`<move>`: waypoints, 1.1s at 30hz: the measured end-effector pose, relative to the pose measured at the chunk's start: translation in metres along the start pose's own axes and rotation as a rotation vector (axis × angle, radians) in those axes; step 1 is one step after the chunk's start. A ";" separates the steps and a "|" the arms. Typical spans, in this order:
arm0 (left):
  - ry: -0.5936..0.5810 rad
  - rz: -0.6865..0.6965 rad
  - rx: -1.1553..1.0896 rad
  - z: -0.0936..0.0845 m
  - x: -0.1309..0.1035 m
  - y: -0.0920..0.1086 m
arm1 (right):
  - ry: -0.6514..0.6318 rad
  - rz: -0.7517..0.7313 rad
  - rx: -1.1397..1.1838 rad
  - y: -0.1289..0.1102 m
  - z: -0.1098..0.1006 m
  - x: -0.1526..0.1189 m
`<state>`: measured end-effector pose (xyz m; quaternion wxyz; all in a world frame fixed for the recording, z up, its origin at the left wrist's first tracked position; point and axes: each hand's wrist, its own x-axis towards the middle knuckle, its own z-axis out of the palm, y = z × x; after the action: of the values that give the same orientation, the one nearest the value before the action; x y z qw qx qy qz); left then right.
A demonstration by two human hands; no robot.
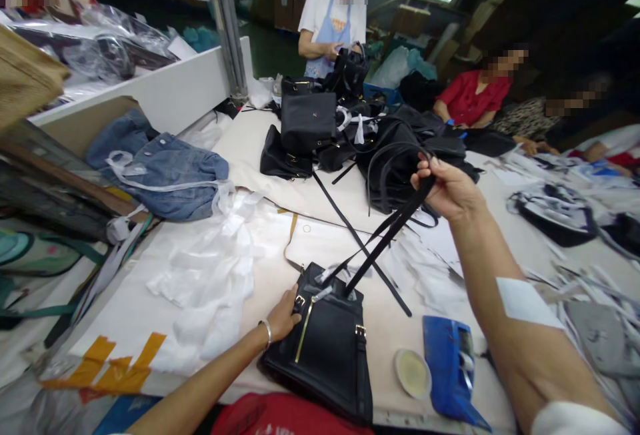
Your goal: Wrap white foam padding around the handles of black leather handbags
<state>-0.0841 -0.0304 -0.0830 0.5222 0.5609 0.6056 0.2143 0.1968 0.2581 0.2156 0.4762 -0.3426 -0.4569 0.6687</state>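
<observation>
A black bag [333,348] with a gold zipper and side buckles lies at the table's near edge. My left hand [283,318] is closed on its left side, by a buckle. Up and to the right, my right hand [447,188] grips the bag's black straps [387,243] and holds them taut above the table. The straps run down to the bag's top opening, where some clear wrapping shows. Another thin black strap crosses behind them on the table.
Black bags [309,118] are piled at the table's far side. White wrapping [210,275] and a denim item [165,168] lie left. A blue holder [447,368] and round dish [413,373] sit right. Several people are around the table.
</observation>
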 end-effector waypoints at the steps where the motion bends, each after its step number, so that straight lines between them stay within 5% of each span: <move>1: 0.003 -0.011 0.006 0.001 0.000 0.001 | -0.001 -0.030 -0.013 -0.004 0.000 -0.002; 5: 0.028 -0.034 0.086 0.000 -0.003 0.014 | -0.008 -0.066 -0.174 0.025 0.013 -0.005; 11: 0.105 -0.055 0.523 -0.013 -0.023 0.039 | 0.011 0.036 -0.869 0.145 0.012 -0.031; 15: 0.148 0.044 0.625 -0.022 -0.034 0.054 | 0.060 0.158 -1.182 0.196 -0.008 -0.116; 18: 0.229 0.207 0.472 -0.023 -0.040 0.069 | 0.068 0.249 -1.200 0.220 -0.012 -0.196; 21: 0.186 0.195 0.250 -0.021 -0.050 0.082 | 0.090 0.255 -1.204 0.243 -0.007 -0.258; 25: 0.098 0.068 0.080 -0.023 -0.064 0.091 | -0.004 0.183 -1.176 0.253 -0.021 -0.291; 29: -0.001 -0.052 -0.144 -0.028 -0.078 0.098 | 0.237 0.343 -1.374 0.233 -0.073 -0.275; 33: -0.178 -0.201 -0.483 -0.029 -0.093 0.109 | 0.404 0.342 -1.517 0.218 -0.118 -0.240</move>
<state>-0.0760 -0.0746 0.0565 0.7107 0.3736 0.5414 0.2496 0.3060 0.0358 -0.0238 0.0780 -0.7524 -0.6330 0.1647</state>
